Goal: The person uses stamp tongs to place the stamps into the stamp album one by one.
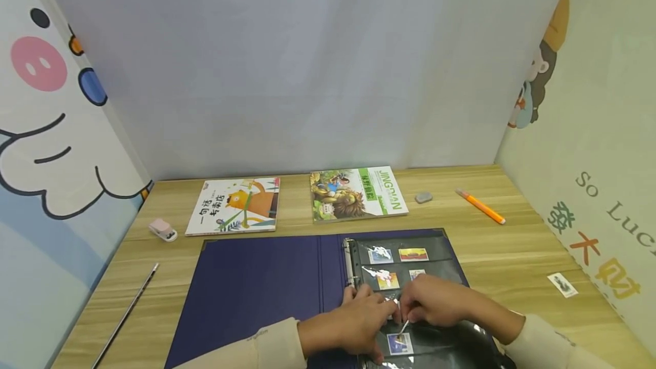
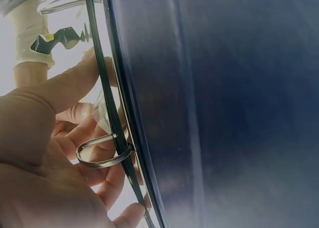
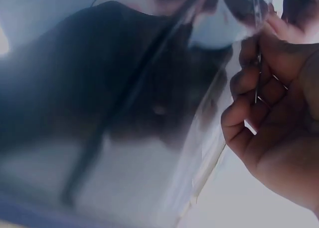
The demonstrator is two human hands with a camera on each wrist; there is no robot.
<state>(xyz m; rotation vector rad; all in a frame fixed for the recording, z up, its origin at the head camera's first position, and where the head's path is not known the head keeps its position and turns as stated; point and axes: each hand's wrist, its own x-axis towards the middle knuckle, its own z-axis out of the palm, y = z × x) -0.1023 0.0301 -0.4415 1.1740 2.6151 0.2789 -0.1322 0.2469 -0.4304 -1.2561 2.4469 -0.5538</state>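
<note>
A dark blue stamp album [image 1: 261, 278] lies spread on the table, a black pocket page with stamps over its right side. My right hand [image 1: 433, 300] pinches thin metal tweezers [image 1: 405, 327]. Their tip reaches a blue stamp [image 1: 400, 344] in a lower pocket. In the right wrist view the tweezers [image 3: 258, 73] run between the thumb and fingers. My left hand [image 1: 361, 320] rests on the page beside the binder rings, fingers spread, one fingertip close to the right hand. The left wrist view shows a metal ring [image 2: 104, 160] in front of the fingers.
Behind the album lie two picture books [image 1: 238, 206] [image 1: 359, 193], with a grey eraser [image 1: 423, 197] and an orange pen [image 1: 480, 206] to their right. A loose stamp [image 1: 562, 285] lies far right. At left are a pink-and-white stapler-like object [image 1: 163, 230] and a pencil [image 1: 125, 315].
</note>
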